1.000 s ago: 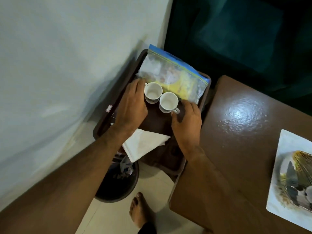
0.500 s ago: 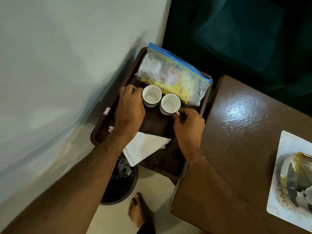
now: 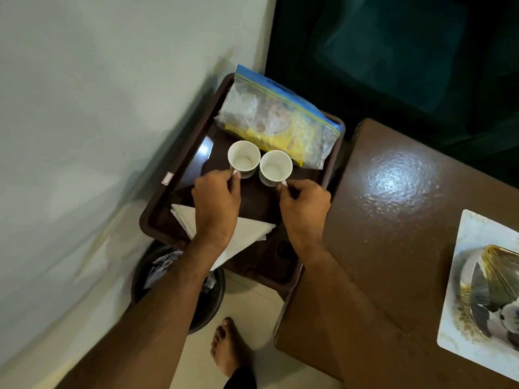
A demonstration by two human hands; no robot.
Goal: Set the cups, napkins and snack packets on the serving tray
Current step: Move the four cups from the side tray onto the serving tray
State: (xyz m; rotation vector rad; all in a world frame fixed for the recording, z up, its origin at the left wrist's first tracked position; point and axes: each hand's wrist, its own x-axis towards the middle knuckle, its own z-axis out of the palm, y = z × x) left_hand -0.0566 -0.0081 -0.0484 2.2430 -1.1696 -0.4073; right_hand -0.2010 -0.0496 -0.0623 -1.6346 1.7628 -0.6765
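A dark brown serving tray [image 3: 179, 175] stands beside the wall. Two small white cups stand upright on it, side by side and empty. My left hand [image 3: 216, 203] pinches the handle of the left cup [image 3: 243, 160]. My right hand [image 3: 304, 207] pinches the handle of the right cup [image 3: 275, 168]. A clear zip bag of snack packets [image 3: 276, 122] with a blue seal lies across the tray's far end, just behind the cups. A folded white napkin [image 3: 247, 237] lies at the tray's near end, partly under my left wrist.
A glossy brown table [image 3: 398, 220] adjoins the tray's right side, with a bird-print mat [image 3: 483, 290] at its right edge. A dark waste bin [image 3: 210, 299] with crumpled paper stands on the floor below the tray. My bare foot [image 3: 224, 343] is near it. White wall left, dark green seat behind.
Both hands shifted from the cups' sides to their handles. The left cup's handle now points toward me, and the two cups sit closer to each other.
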